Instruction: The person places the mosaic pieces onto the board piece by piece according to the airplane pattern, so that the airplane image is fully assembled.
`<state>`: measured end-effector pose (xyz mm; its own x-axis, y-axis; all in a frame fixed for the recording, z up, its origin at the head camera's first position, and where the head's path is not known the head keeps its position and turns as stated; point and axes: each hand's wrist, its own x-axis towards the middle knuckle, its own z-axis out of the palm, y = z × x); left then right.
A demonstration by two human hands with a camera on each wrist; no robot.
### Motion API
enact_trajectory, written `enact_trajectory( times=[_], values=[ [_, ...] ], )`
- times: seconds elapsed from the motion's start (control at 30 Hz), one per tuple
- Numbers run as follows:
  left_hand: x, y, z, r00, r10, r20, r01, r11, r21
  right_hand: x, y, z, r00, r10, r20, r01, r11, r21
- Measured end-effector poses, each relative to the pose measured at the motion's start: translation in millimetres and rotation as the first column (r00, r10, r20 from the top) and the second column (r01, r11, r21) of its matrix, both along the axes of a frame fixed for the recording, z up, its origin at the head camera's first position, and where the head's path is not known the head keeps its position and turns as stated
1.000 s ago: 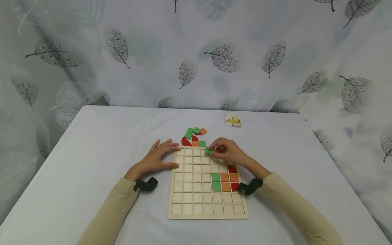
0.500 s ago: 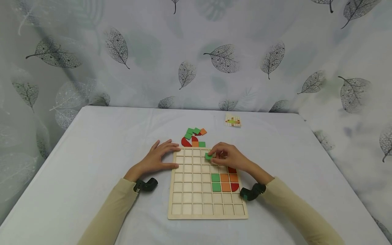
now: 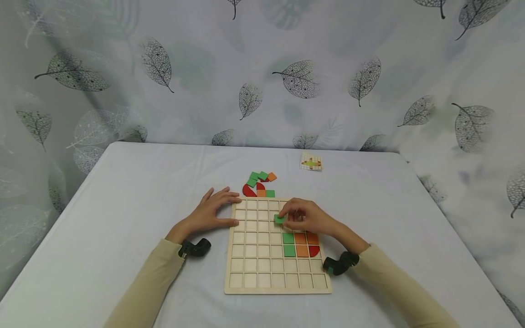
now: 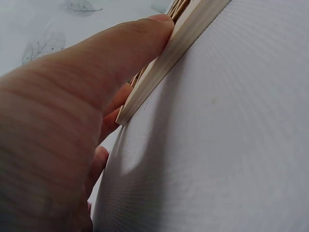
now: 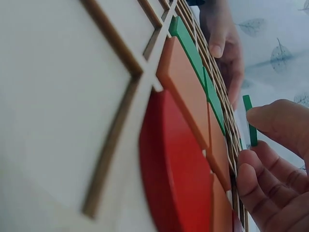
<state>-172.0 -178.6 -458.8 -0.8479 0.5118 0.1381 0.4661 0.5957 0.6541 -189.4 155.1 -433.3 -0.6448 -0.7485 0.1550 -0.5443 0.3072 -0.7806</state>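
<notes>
My right hand [image 3: 307,216] pinches a green square tile [image 3: 279,219] between thumb and fingertips, over the upper right part of a wooden grid board [image 3: 279,290]. In the right wrist view that tile [image 5: 250,121] is seen edge-on, apart from the board. Two green tiles [image 3: 289,250] stand in a column in the grid, with orange square tiles [image 3: 301,250] beside them. At the right edge lies a red curved piece [image 3: 313,251]. My left hand [image 3: 207,214] rests at the board's upper left, its thumb [image 4: 140,38] touching the side edge.
Behind the board lies a loose group of green tiles [image 3: 254,176], orange tiles [image 3: 272,176] and red curved pieces [image 3: 248,191]. A small pattern card [image 3: 311,161] lies farther back. A white cloth covers the table [image 3: 123,191], and a leaf-print curtain [image 3: 197,82] hangs behind.
My right hand has moved toward me over the board, bringing the green tile from the top edge down past the upper rows. My left hand has stayed in place.
</notes>
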Motion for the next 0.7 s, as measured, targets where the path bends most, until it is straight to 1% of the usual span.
enact_trajectory(
  times=[0.1,0.23,0.37,0.47,0.6,0.67,0.7],
  values=[
    [-0.1,0.2,-0.2,1.0,0.001,0.0,-0.001,1.0,-0.004,2.3,-0.2,0.7,1.0,0.024,0.011,-0.024,1.0,-0.009],
    [-0.1,0.4,-0.4,1.0,0.003,0.002,-0.003,1.0,-0.007,4.0,0.4,1.7,0.997,0.077,-0.001,-0.077,0.997,-0.015],
    [-0.1,0.1,-0.5,1.0,0.003,0.001,-0.003,1.0,-0.005,5.8,1.1,1.5,0.989,0.147,-0.006,-0.147,0.989,-0.02],
    [-0.1,-0.2,-0.7,1.0,0.002,0.001,-0.002,1.0,-0.001,10.2,-0.4,6.8,0.983,0.185,-0.004,-0.185,0.983,-0.018],
    [0.0,-0.2,-0.6,1.0,0.001,0.001,-0.001,1.0,0.004,11.6,-0.7,7.3,0.977,0.212,0.004,-0.212,0.977,-0.01],
    [0.1,-0.2,-0.5,1.0,0.001,0.001,-0.001,1.0,0.006,9.5,0.6,2.4,0.973,0.229,0.01,-0.229,0.973,-0.007],
    [0.2,-0.2,-0.4,1.0,0.001,0.001,-0.001,1.0,0.006,10.0,0.2,2.8,0.972,0.235,0.014,-0.235,0.972,-0.001]
  ],
)
